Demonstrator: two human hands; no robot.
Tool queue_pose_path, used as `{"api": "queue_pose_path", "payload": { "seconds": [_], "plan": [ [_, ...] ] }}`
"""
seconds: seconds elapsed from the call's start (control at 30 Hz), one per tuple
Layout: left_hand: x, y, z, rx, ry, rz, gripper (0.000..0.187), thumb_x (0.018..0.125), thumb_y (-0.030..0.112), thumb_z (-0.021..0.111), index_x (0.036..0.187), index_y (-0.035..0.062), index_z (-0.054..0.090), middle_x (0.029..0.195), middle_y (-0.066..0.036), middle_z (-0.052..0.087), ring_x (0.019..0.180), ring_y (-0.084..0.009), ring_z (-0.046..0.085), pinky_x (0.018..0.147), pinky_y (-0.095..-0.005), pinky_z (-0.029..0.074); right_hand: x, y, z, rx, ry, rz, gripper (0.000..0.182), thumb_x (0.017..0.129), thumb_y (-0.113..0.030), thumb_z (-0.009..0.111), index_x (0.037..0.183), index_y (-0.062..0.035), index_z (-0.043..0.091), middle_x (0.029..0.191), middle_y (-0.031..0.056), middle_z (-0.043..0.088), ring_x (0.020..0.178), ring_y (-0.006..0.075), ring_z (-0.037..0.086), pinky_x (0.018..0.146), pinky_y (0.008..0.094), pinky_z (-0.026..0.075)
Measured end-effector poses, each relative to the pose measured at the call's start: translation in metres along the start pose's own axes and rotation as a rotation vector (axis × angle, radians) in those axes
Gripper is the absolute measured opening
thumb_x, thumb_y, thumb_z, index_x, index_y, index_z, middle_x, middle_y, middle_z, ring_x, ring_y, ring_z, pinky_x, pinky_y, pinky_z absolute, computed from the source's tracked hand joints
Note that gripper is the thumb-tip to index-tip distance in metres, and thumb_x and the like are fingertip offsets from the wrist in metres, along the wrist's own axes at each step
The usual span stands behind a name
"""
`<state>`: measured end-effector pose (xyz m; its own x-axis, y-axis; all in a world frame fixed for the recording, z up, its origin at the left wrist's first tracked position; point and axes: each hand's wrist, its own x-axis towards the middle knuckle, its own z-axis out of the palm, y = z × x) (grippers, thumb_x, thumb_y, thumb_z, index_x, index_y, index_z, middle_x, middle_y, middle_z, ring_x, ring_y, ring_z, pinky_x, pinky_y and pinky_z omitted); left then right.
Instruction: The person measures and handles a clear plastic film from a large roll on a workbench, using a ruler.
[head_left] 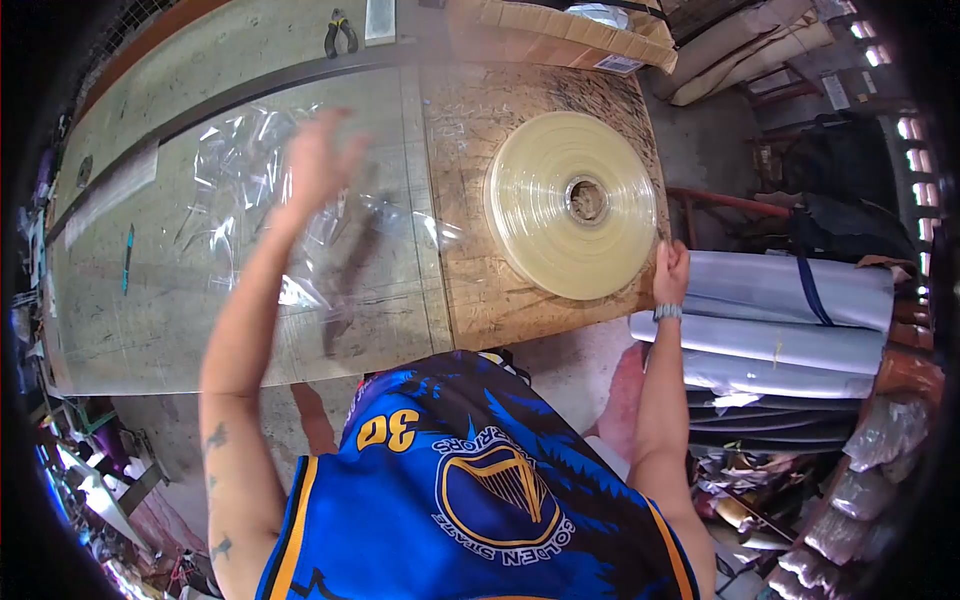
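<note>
A large flat roll of clear plastic film (525, 205) lies on its side on the wooden part of the table, with a cardboard core (586, 201) at its centre. My right hand (671, 273) is at the roll's lower right rim, by the table's edge, its fingers closed; what they hold, if anything, is hidden. Over the glass-like sheet on the left, my left hand (322, 160) is raised and smeared by motion, fingers apart and apparently holding nothing. Beneath and beside it lie crumpled pieces of clear plastic (240, 165).
Pliers (341, 34) and a pale metal bar (380, 22) lie at the table's back. A teal pen-like tool (128, 258) rests at left. An open cardboard box (560, 35) stands behind the roll. White wrapped rolls (780, 335) are stacked to the right of the table.
</note>
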<state>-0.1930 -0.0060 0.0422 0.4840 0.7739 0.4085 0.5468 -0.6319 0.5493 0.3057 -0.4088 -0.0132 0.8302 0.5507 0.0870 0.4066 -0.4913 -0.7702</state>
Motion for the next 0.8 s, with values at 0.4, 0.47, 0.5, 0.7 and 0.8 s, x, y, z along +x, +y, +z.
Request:
{"api": "queue_pose_path", "payload": {
  "seconds": [0.4, 0.47, 0.5, 0.7, 0.8],
  "plan": [
    [-0.021, 0.182, 0.223, 0.150, -0.268, -0.480, 0.075, 0.091, 0.058, 0.059, 0.119, -0.0107, 0.048, 0.123, -0.031, 0.055, 0.119, -0.0443, 0.054, 0.098, -0.0499, 0.049, 0.134, -0.033, 0.078, -0.411, -0.308, -0.156, 0.088, 0.085, -0.059, 0.068, 0.144, 0.0023, 0.043, 0.137, 0.0273, 0.054, 0.130, 0.0391, 0.050, 0.109, 0.0437, 0.040],
    [-0.011, 0.174, 0.218, 0.158, -0.316, -0.404, 0.075, 0.092, 0.058, 0.058, 0.119, -0.0110, 0.048, 0.122, -0.031, 0.056, 0.118, -0.0440, 0.055, 0.097, -0.0495, 0.049, 0.129, -0.014, 0.081, -0.414, -0.220, -0.159, 0.090, 0.082, -0.061, 0.070, 0.142, 0.0017, 0.044, 0.135, 0.0287, 0.055, 0.128, 0.0410, 0.051, 0.108, 0.0459, 0.040],
    [-0.003, 0.169, 0.220, 0.161, -0.352, -0.372, 0.076, 0.092, 0.059, 0.057, 0.119, -0.0108, 0.048, 0.122, -0.031, 0.056, 0.118, -0.0437, 0.055, 0.097, -0.0494, 0.049, 0.121, -0.015, 0.078, -0.363, -0.244, -0.103, 0.088, 0.082, -0.061, 0.071, 0.139, 0.0021, 0.046, 0.132, 0.0286, 0.056, 0.126, 0.0411, 0.052, 0.106, 0.0463, 0.041],
    [0.071, 0.143, 0.239, 0.056, -0.569, -0.041, 0.085, 0.091, 0.067, 0.052, 0.125, -0.0102, 0.047, 0.121, -0.031, 0.058, 0.116, -0.0436, 0.057, 0.100, -0.0490, 0.047, 0.065, -0.008, 0.044, -0.284, -0.229, 0.165, 0.074, 0.081, -0.054, 0.075, 0.119, 0.0058, 0.056, 0.121, 0.0298, 0.061, 0.111, 0.0395, 0.061, 0.096, 0.0458, 0.046],
    [0.113, 0.133, 0.260, 0.008, -0.659, 0.163, 0.087, 0.090, 0.069, 0.053, 0.129, -0.0079, 0.047, 0.122, -0.028, 0.060, 0.117, -0.0428, 0.058, 0.102, -0.0493, 0.046, 0.015, -0.017, 0.047, -0.177, -0.147, 0.263, 0.065, 0.083, -0.044, 0.079, 0.117, 0.0061, 0.056, 0.119, 0.0273, 0.062, 0.108, 0.0347, 0.062, 0.094, 0.0426, 0.048]
  ]
}}
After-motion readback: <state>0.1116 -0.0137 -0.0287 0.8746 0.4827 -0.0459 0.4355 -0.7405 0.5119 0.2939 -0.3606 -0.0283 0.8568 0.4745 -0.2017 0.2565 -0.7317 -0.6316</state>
